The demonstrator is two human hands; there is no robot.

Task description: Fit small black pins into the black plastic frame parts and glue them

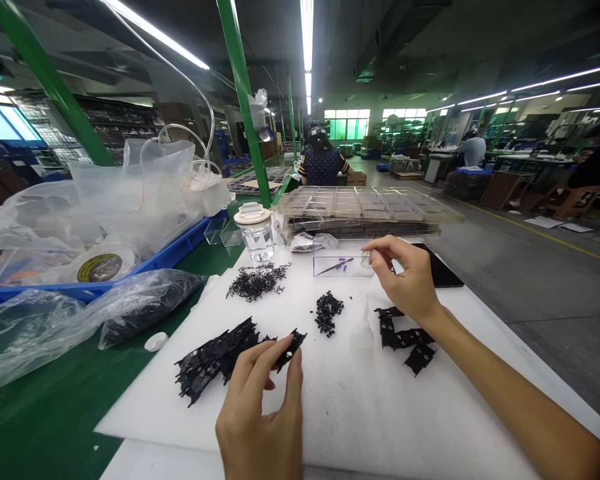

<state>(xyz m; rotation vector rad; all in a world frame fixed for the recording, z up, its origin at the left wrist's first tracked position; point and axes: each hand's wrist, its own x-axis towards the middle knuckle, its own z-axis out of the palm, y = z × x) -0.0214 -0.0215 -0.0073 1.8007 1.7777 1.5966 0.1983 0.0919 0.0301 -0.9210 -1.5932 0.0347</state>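
Observation:
My left hand pinches a small flat black part between thumb and fingers, above the white foam sheet. To its left lies a pile of similar black parts. My right hand is closed at the fingertips around a small clear item, too small to name surely, beside a clear box with a thin dark tool. Several black parts lie below my right hand. Between the hands are a heap of tiny black pieces and a translucent nozzle bottle.
Thin black pieces lie before a lidded clear jar. Stacked clear trays stand behind, with a dark flat slab at right. A blue bin with plastic bags is at left. A person sits ahead.

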